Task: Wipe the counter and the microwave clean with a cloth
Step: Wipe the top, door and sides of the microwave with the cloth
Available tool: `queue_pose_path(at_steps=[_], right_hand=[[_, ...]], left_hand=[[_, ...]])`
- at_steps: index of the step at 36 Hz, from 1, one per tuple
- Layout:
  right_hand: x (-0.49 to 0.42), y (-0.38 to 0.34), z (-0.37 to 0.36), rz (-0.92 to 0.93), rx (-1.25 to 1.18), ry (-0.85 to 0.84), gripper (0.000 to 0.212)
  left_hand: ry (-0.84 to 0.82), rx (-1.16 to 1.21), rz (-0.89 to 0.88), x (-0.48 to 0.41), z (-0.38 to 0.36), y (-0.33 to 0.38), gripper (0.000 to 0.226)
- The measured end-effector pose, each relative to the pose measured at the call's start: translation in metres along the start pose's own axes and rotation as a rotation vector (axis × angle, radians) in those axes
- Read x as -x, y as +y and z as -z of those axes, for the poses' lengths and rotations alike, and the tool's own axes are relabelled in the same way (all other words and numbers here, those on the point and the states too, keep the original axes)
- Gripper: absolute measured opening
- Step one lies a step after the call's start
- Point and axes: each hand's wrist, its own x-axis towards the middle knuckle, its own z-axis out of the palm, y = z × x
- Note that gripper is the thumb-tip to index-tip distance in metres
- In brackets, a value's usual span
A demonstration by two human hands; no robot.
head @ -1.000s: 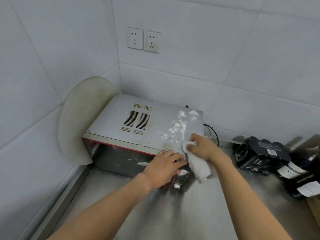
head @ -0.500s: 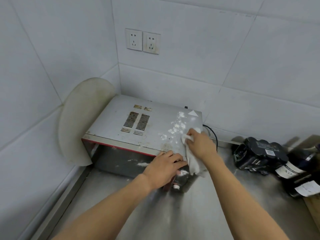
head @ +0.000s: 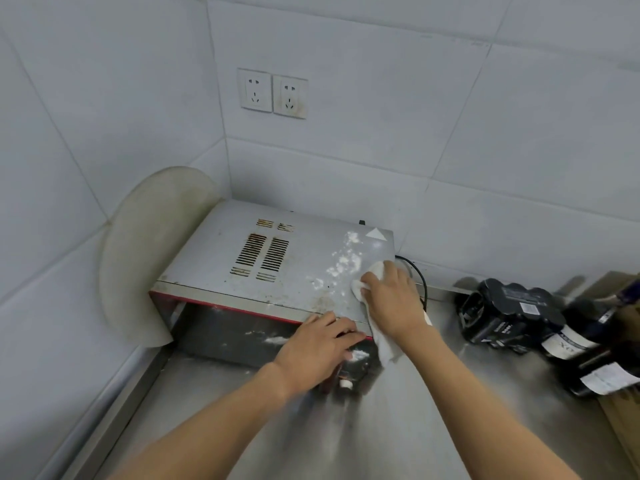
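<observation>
Right hand (head: 389, 299), grip closed round the white cloth (head: 372, 275), pressing it on the microwave (head: 277, 261) top's right edge by the white powder. Left hand (head: 317, 348) flat w/ fingers loose on the front edge, holding nothing. Cloth's tail hangs toward the surface (head: 381, 427); front panel partly hidden.

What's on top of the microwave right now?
White powder scattered near the microwave top's right side, and the right hand pressing the cloth there. Whatever lies under hand and cloth is hidden.
</observation>
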Motion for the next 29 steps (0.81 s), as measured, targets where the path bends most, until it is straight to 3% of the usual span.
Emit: queue_pose_path(at_steps=[4,10,16,21,29], right_hand=[[0.015,0.004,-0.01,0.048,0.074,0.079,0.022],[0.038,0.01,-0.017,0.127,0.177,0.063,0.055],[0.006,0.012,-0.015,0.103,0.117,0.008,0.045],[-0.019,0.007,-0.002,0.111,0.185,-0.065,0.05],[0.018,0.006,0.006,0.132,0.25,-0.114,0.056]], left_hand=[[-0.006,0.004,0.011,0.0,0.001,0.002,0.046],[0.008,0.005,0.013,0.0,0.001,0.002,0.046],[-0.007,-0.016,0.009,0.001,0.0,0.002,0.047],[-0.009,-0.008,0.01,0.0,0.004,0.001,0.045],[-0.006,0.002,0.01,0.002,0.0,0.001,0.047]])
